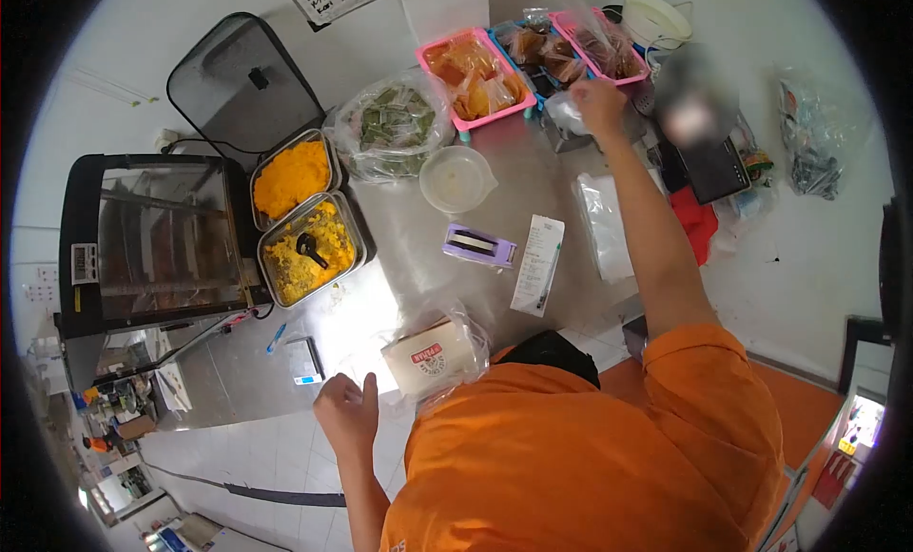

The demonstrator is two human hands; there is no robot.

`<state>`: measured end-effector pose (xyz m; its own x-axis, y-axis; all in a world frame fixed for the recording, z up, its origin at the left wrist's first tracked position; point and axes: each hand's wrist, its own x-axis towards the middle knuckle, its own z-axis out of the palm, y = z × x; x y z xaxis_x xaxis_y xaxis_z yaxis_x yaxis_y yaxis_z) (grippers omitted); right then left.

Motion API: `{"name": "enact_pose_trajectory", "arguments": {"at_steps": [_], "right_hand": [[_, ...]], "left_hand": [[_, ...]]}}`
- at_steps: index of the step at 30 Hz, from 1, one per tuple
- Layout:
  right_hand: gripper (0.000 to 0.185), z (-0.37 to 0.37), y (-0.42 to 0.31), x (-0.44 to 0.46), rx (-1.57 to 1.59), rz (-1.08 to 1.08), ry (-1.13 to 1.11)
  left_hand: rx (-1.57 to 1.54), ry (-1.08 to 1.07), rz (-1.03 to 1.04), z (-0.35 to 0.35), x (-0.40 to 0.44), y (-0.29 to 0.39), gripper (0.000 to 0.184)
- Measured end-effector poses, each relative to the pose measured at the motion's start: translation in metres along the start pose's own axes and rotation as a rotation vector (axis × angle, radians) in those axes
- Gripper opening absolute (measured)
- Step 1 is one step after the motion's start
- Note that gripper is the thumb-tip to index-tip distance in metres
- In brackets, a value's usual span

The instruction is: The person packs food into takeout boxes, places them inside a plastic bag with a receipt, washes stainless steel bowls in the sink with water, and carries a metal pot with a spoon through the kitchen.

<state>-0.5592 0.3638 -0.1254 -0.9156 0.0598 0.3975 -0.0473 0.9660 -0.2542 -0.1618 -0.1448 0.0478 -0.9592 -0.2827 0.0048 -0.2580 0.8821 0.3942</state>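
My right hand [599, 107] reaches to the back right of the steel table [390, 219], its fingers closed at a clear plastic packet [567, 115] over a metal container. My left hand [350, 411] hangs at the table's front edge, fingers curled and thumb raised, with nothing visible in it. Near it, a paper box with a red logo [428, 360] sits in a clear plastic bag against my orange shirt. A long printed receipt [539, 267] lies beside a purple dispenser [478, 245]. Behind these stands a round plastic tub [457, 179].
Pink baskets [526, 103] with bagged sauces line the back. Left are a bag of green leaves [390, 119], trays of yellow food [293, 178] and a black display warmer [81, 219]. Clear plastic bags [604, 227] lie under my right arm, near a black device [709, 172].
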Motion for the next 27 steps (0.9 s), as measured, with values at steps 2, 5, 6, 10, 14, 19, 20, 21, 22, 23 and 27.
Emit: {"name": "enact_pose_trajectory", "arguments": {"at_steps": [2,5,6,10,14,19,20,21,22,23,27], "right_hand": [[0.023,-0.021,0.005,0.015,0.638,0.320,0.167],[0.022,-0.010,0.047,0.040,0.786,0.141,0.022],[0.021,-0.004,0.066,0.047,0.831,0.088,-0.026],[0.022,-0.022,0.024,0.038,0.420,-0.124,-0.377],[0.022,0.027,0.005,0.014,-0.133,-0.439,-0.407],[0.015,0.014,-0.010,0.029,-0.203,-0.259,-0.552],[0.014,0.011,-0.004,0.032,-0.131,-0.282,-0.578],[0.013,0.010,0.002,0.034,-0.059,-0.303,-0.602],[0.012,0.016,0.007,0.035,-0.066,-0.374,-0.632],[0.011,0.024,0.010,0.034,-0.074,-0.447,-0.663],[0.011,0.021,-0.005,0.022,-0.205,-0.356,-0.719]], "left_hand": [[-0.023,0.010,-0.071,-0.004,-0.007,-0.006,0.036],[-0.155,0.085,-0.074,0.002,-0.016,-0.023,0.017],[-0.191,0.100,-0.079,0.006,-0.018,-0.029,0.014],[-0.211,0.086,-0.128,0.010,-0.017,-0.035,0.020],[-0.179,0.047,-0.097,0.001,-0.014,-0.019,0.025],[-0.200,0.014,-0.124,-0.002,-0.015,-0.018,0.027],[-0.207,0.005,-0.132,-0.003,-0.015,-0.017,0.027],[-0.213,-0.003,-0.137,-0.002,-0.015,-0.017,0.027],[-0.212,0.002,-0.120,-0.001,-0.015,-0.017,0.027],[-0.210,0.008,-0.104,0.001,-0.015,-0.016,0.027],[-0.233,-0.021,-0.112,0.001,-0.016,-0.011,0.028]]}}
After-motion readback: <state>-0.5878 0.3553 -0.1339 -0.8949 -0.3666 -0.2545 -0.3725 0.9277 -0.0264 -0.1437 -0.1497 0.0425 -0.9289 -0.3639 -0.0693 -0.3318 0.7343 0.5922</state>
